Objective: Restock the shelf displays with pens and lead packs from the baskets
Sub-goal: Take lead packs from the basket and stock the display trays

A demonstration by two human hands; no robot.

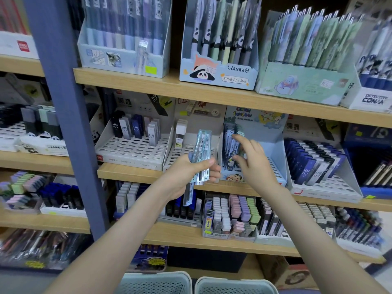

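restocking looks to be at the placing step. at centre frame the left hand (186, 175) grips a bundle of long, clear-wrapped pale blue packs (201, 153), thumb curled across its front. the bundle stands nearly upright, leaning a little to the right. whether these are slim pens or lead packs is hard to tell.

just right of it, the right hand (252, 164) holds nothing. its fingers (237, 137) are spread and loosely bent toward a row of small blue lead packs (230, 143). that row stands in the left part of a pale blue cartoon-printed cardboard display box (273, 149) on the middle wooden shelf (131, 172). i cannot tell whether the fingertips touch the row. the box looks only part filled, with slotted floor showing to the right of the row.

two pale perforated plastic baskets (157, 283) sit at the bottom edge of the frame, their contents out of sight.

the next move probably calls for the right hand to pick one pack off the bundle and seat it upright in a free slot beside the row. that likely needs a light touch so the standing packs do not topple, and a check that the product matches the box.
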